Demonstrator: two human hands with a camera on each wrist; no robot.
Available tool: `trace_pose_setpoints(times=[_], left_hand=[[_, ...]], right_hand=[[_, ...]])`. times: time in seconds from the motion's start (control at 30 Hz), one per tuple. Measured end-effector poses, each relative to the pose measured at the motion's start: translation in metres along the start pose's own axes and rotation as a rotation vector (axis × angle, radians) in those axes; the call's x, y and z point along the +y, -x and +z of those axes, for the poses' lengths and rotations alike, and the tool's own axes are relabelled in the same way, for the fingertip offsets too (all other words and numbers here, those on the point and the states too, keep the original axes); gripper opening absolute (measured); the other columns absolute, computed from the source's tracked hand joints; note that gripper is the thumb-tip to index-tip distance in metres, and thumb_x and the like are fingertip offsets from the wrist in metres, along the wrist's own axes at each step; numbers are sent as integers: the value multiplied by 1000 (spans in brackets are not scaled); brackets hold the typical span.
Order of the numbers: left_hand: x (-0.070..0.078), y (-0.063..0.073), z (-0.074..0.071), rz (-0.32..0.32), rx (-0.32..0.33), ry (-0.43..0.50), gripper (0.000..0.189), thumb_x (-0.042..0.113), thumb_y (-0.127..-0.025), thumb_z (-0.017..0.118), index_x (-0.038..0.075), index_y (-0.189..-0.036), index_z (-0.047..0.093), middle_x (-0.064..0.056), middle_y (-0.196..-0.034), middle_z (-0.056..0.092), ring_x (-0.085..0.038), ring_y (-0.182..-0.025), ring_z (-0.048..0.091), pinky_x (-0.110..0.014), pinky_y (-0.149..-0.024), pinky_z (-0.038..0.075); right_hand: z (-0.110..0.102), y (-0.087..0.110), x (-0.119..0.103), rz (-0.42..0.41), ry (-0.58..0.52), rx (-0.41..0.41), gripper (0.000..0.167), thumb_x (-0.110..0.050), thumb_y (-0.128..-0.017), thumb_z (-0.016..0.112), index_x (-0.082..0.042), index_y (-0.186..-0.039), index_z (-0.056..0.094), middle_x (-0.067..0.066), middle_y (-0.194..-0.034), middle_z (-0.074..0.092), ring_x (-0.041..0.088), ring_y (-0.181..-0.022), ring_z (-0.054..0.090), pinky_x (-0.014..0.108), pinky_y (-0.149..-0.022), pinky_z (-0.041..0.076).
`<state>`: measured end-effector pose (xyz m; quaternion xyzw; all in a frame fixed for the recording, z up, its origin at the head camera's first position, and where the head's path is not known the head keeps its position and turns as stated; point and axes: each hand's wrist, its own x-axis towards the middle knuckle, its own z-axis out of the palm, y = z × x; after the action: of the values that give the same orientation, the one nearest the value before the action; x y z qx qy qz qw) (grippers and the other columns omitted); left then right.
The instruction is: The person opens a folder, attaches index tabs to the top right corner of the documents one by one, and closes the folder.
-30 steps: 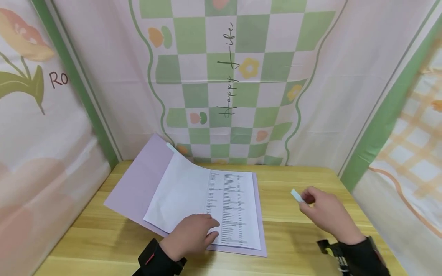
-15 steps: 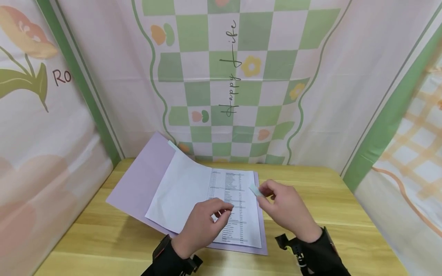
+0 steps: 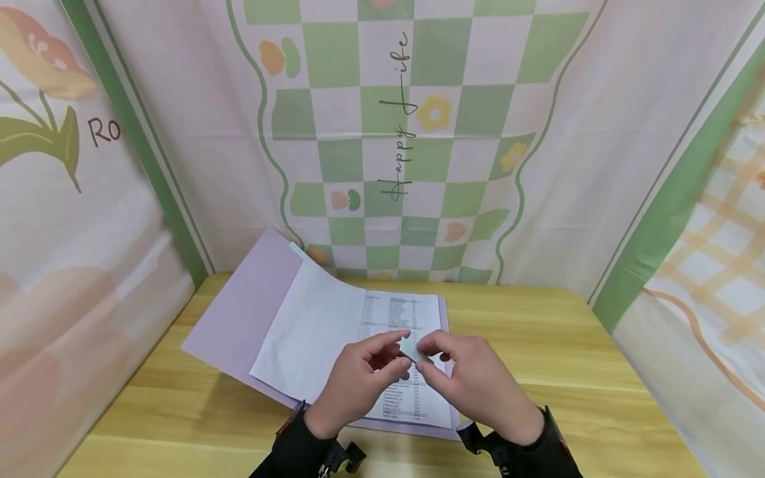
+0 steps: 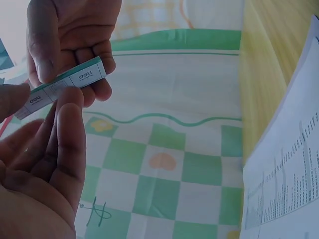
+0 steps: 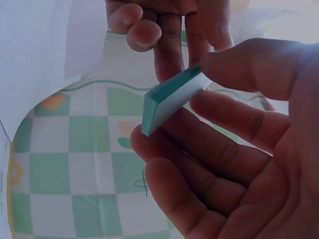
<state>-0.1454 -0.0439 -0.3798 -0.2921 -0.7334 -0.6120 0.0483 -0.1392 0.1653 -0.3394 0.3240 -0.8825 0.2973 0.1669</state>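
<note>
A small pale teal sticky note pad (image 3: 412, 348) is held above an open booklet's printed page (image 3: 391, 398). My right hand (image 3: 481, 385) pinches the pad between thumb and fingers. In the left wrist view, the pad (image 4: 88, 73) shows "deli" lettering on its white face. Across from it, my left hand (image 3: 355, 378) has thumb and index finger at the pad's near end. Its index finger (image 4: 70, 119) overlaps the white face. Whether the left fingers pinch the pad or only touch it is unclear. The right wrist view shows the pad (image 5: 172, 104) edge-on.
Around the pages lies a purple cover (image 3: 242, 305), its left side raised. A pale blue strip (image 3: 297, 251) sticks out at the top of the white left page (image 3: 307, 332). Everything rests on a wooden table (image 3: 526, 332), with a checkered cloth (image 3: 388, 153) hanging behind.
My right hand has carried the sticky note pad leftward from the table's right side to above the booklet. My left hand has lifted off the page and moved right to meet it.
</note>
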Motion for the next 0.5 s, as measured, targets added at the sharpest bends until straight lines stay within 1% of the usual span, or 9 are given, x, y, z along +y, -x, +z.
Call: trace_pose_setpoints(times=[0.1,0.2,0.37,0.5], left_hand=[[-2,0,-1,37,-15,25,32,17,-98,67,5,-127,65,-2,-85,66,-15,-73,66,-28,-62,52],[-3,1,-2,61,-18,10,26,17,-98,66,7,-122,67,0,-83,66,-15,-70,64,-27,-60,50],[-2,1,-4,64,-13,-42,22,19,-99,65,9,-118,68,3,-82,67,-12,-68,60,-27,-60,48],[-2,1,-4,65,-12,-40,20,17,-99,65,8,-117,68,2,-82,67,-12,-68,60,-27,-60,48]], right_hand=[[0,0,-1,-3,1,-17,13,-11,-88,74,-17,-98,70,-12,-95,68,2,-80,62,31,-72,55],[0,1,-2,-18,10,-20,13,-10,-87,74,-15,-99,70,-10,-96,69,4,-83,63,31,-73,55],[1,2,-3,-38,19,11,16,-9,-85,75,-15,-99,68,-10,-99,66,7,-85,62,32,-74,54],[2,2,-3,2,-6,10,19,-9,-85,77,-18,-96,65,-14,-97,60,6,-84,58,31,-74,52]])
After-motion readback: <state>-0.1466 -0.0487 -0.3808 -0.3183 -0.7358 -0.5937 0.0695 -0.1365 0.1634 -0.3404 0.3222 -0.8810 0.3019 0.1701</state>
